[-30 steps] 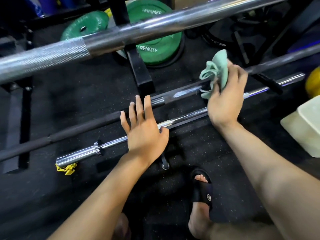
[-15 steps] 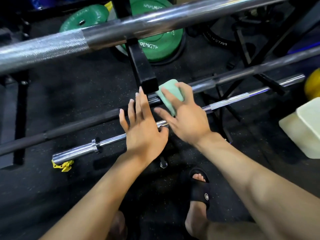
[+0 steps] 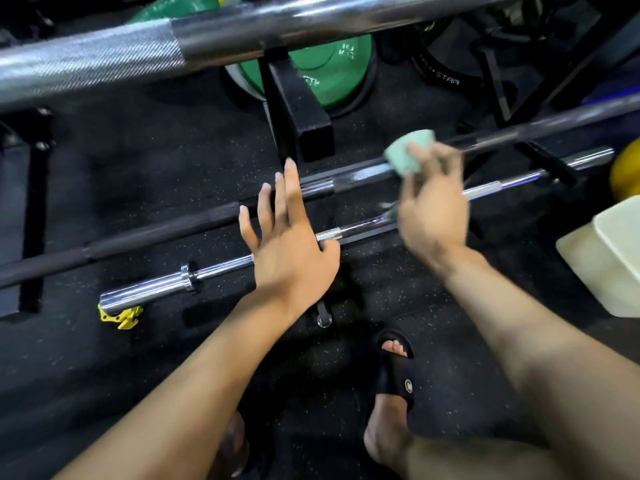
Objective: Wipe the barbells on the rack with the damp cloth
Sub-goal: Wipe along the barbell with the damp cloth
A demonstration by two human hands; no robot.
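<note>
Right hand (image 3: pixel 431 209) is gripping the green cloth (image 3: pixel 407 155) against the dark barbell (image 3: pixel 356 176); left hand (image 3: pixel 289 244) is hovering, fingers extended, holding nothing.

cloth (image 3: pixel 408 154) on middle barbell (image 3: pixel 360 176) | lower barbell (image 3: pixel 221 268) in front

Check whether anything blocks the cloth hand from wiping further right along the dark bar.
Nothing visible does. The right hand holds the green cloth on the dark barbell, whose shaft runs bare rightward. The left hand is on the other side.
</note>
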